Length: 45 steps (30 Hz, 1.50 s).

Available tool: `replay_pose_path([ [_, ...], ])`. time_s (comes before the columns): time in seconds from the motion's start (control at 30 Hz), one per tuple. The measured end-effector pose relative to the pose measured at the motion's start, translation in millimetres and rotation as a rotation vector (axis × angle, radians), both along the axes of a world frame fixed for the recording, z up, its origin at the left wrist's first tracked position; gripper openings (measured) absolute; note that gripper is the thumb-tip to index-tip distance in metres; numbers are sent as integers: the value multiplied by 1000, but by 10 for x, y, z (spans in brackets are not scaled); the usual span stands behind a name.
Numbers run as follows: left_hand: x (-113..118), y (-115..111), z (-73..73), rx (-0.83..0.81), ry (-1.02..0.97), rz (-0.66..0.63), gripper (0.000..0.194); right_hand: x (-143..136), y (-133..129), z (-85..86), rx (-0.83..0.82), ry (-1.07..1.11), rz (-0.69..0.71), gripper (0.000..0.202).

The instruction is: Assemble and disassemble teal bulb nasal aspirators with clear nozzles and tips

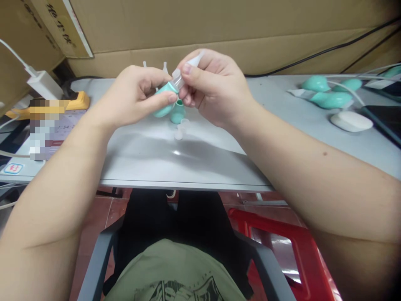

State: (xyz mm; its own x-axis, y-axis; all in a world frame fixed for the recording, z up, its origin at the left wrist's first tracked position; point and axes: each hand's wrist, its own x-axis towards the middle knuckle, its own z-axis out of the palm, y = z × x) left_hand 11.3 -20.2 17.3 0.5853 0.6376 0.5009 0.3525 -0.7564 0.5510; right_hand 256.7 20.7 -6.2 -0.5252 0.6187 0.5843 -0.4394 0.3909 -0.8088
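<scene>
- Your left hand (136,94) is wrapped round a teal bulb (162,110), thumb along its near side, its neck tilted up towards the right.
- Your right hand (216,79) pinches a clear nozzle (178,80) between thumb and fingers, its pale tip poking out above your thumb.
- Both pieces are in the air above the tabletop (147,167), nozzle at the bulb's mouth; how deeply it sits, you can't tell from here.
- The bulb looks light and soft, probably rubbery, so hold it close to the neck, where it should give least (a hard squeeze on its belly would likely dent it).
- The nozzle seems stiffer, smooth and perhaps slippery; grip its wide clear part and spare the slim tip, which may bend.
- Just below your hands, a second bulb (178,114) stands upright near small translucent pieces (178,134).
</scene>
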Motion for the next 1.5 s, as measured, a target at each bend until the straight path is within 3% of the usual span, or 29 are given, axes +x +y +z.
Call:
replay_pose_path([
  [0.2,6,24,-31,-17,-143,-143,9,-128,-31,4,-6,39,-82,52],
  [0.33,-42,61,-51,-8,-198,-38,10,-100,-5,86,46,293,-196,63],
  [0.4,-82,101,-62,-11,-186,-4,20,-33,-3,99,161,263,-227,46],
  [0.47,-119,151,-76,30,-135,66,26,35,-32,85,248,46,-248,14],
  [0.57,-158,218,-101,114,42,186,32,83,-92,39,362,-135,-346,21],
  [0.7,-182,274,-141,101,137,250,38,80,-103,9,327,-172,-272,24],
  [0.87,-182,348,-205,-83,129,227,41,91,-110,34,434,-357,-424,27],
  [1.1,-116,321,-216,-143,97,268,38,93,-118,27,457,-429,-451,26],
  [1.27,-146,206,-111,35,138,321,51,93,-98,10,483,-383,-463,18],
  [1.37,-179,157,-48,52,60,296,64,86,-98,1,499,-355,-455,10],
  [1.5,-156,142,-54,178,7,147,39,44,-29,-79,449,-328,-479,12],
])
